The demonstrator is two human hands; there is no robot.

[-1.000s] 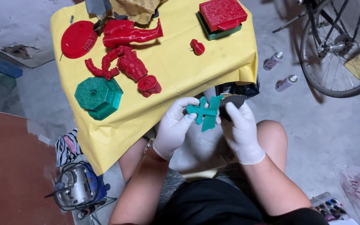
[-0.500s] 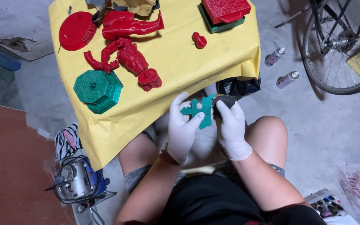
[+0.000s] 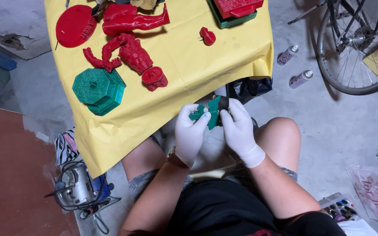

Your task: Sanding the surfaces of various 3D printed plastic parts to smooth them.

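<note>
Both my hands wear white gloves and meet over my lap, just off the near edge of the yellow-covered table (image 3: pixel 189 65). My left hand (image 3: pixel 190 133) and my right hand (image 3: pixel 240 131) together grip a small green plastic part (image 3: pixel 208 112) with arm-like prongs. A dark object sits behind the part at my right fingertips; what it is I cannot tell. On the table lie a green octagonal box (image 3: pixel 99 89), a red figure torso with arm (image 3: pixel 130 54), a red limb piece (image 3: pixel 132 19), a red disc (image 3: pixel 74 26) and a small red piece (image 3: pixel 207 36).
A red slab on a green base (image 3: pixel 235 11) sits at the table's far edge. Two spray cans (image 3: pixel 295 65) lie on the concrete beside a bicycle wheel (image 3: pixel 355 43). A small compressor (image 3: pixel 77 190) stands at lower left, a paint palette (image 3: pixel 340 207) at lower right.
The view has shifted, so the table sits higher in frame. My hands stay together on the green part, turning it slightly between the fingers.
</note>
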